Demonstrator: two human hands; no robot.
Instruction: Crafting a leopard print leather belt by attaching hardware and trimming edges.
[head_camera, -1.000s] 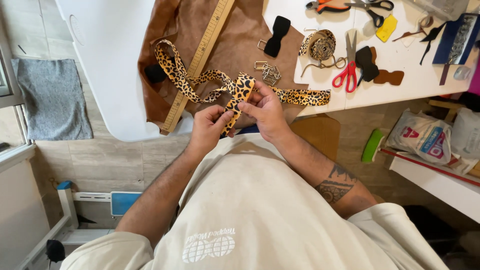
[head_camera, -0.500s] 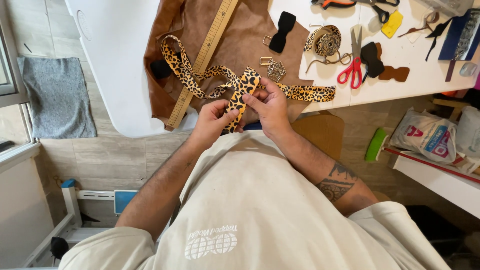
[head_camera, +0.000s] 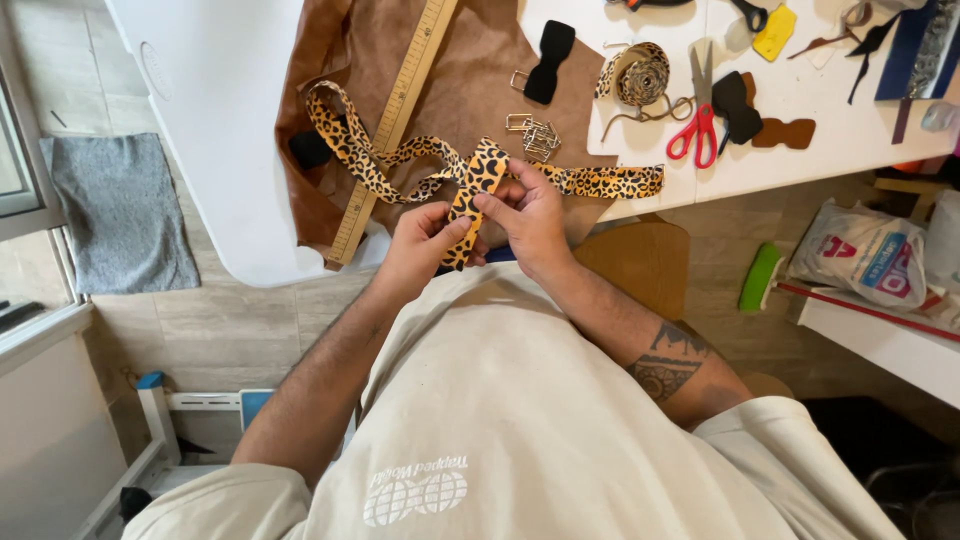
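At 12 o'clock, the brown leather sheet (head_camera: 470, 80) covers the white table (head_camera: 220, 150). Across it runs the wooden ruler (head_camera: 395, 120). Since a second ago, the leopard-print strap (head_camera: 475, 190) has risen slightly: folding continues. Left hand (head_camera: 415, 245) pinches its lower end; right hand (head_camera: 530, 215) grips its upper fold. Red scissors (head_camera: 695, 130) lie at 2 o'clock.

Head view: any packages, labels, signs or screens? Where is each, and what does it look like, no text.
Plastic bag: far right, on the low white shelf beside the table; crumpled, whitish, with red and blue printed patches.
Shirt print: bottom centre, on the person's beige shirt; white lettering over linked globe shapes.
Ruler: on the brown leather, diagonal; long, yellow wood, with scale marks.
No screens or signs visible.
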